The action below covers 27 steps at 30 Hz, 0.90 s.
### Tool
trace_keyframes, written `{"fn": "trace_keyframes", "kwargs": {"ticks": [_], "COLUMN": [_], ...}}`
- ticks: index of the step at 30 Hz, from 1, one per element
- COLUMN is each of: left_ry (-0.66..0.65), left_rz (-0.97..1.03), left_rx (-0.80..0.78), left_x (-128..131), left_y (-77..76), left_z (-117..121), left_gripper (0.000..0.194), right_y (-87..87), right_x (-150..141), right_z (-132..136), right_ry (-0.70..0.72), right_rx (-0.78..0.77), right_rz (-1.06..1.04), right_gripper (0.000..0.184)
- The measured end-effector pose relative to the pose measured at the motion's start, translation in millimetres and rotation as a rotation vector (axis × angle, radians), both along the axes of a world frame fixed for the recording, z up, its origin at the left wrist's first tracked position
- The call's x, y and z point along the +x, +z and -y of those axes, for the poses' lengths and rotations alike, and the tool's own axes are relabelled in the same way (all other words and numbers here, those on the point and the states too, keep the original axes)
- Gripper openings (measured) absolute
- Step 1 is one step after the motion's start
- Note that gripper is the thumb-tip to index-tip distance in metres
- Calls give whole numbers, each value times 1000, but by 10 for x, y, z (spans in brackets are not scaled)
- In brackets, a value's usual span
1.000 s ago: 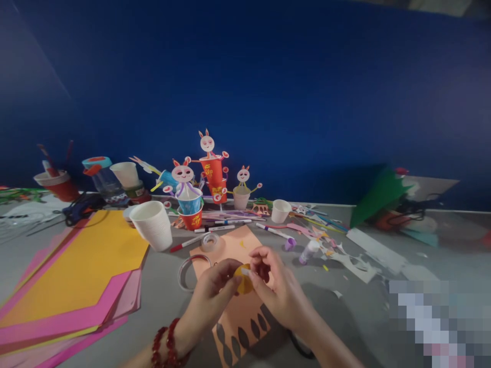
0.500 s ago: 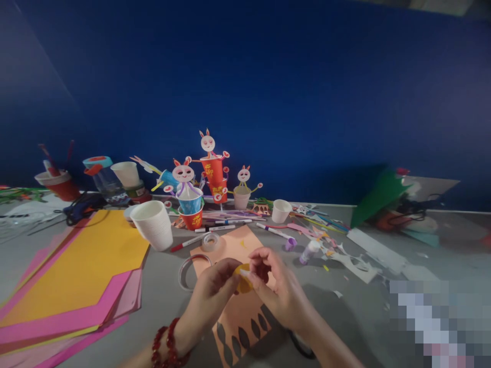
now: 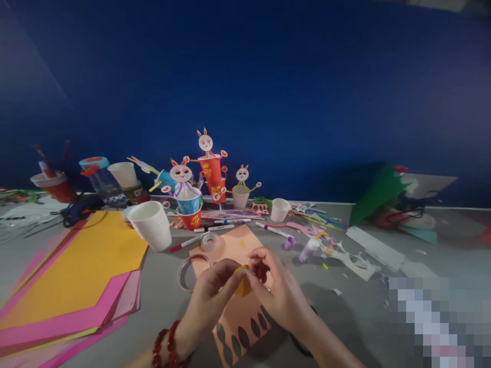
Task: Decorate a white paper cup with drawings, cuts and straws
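Observation:
My left hand point(image 3: 209, 299), with a red bead bracelet at the wrist, and my right hand point(image 3: 278, 294) meet over the grey table. Both pinch a small yellow paper piece point(image 3: 242, 283) between their fingertips. Something small and red shows in my right fingers; I cannot make it out. Beneath the hands lies a peach paper sheet point(image 3: 238, 317) with leaf-shaped holes cut from it. A tape roll point(image 3: 209, 241) and a clear ring point(image 3: 186, 270) lie just beyond my left hand.
Stacked yellow and pink paper sheets point(image 3: 80, 271) fill the left side. A white paper cup point(image 3: 151, 225) leans beside them. Bunny paper-cup figures point(image 3: 199, 181) stand at the back with markers point(image 3: 220, 228), a glue stick point(image 3: 309, 250) and paper scraps point(image 3: 355, 263). A green paper cone point(image 3: 378, 194) sits far right.
My hands have shifted slightly; the yellow piece has turned between my fingertips and shows less of its face. The view has drifted a little.

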<state>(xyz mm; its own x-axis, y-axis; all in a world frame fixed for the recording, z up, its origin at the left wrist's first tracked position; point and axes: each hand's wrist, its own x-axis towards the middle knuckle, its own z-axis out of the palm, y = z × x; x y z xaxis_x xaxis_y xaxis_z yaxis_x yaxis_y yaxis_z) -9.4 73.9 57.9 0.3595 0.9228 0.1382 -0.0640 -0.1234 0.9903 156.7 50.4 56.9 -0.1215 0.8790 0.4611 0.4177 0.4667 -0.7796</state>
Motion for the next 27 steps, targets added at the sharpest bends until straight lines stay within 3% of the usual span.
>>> {"fn": "trace_keyframes", "kwargs": {"ticks": [7,11,14,22,27], "left_ry": [74,118,114,61,109], "left_rz": [-42,-90,-104,42,44], "left_rx": [94,133,121,-106,-119], "left_x": [-22,-35,-37,-12,-8], "left_y": [-85,-50,-14,42,29], "left_z": [-27,-30,-13,-33,-42], "left_gripper": [22,21,21,24,28], "right_y": [22,45,36,-1,-34], "right_x": [26,55,35,-13,-20], "right_z": [-14,-60,-80,-87,-118], "right_ry": [-163,-17,104,78,69], "right_rx": [26,-177,-261,-258,-304], "right_rz": [124,-5,-147,-250,-286], "right_gripper": [26,9,16,24,31]}}
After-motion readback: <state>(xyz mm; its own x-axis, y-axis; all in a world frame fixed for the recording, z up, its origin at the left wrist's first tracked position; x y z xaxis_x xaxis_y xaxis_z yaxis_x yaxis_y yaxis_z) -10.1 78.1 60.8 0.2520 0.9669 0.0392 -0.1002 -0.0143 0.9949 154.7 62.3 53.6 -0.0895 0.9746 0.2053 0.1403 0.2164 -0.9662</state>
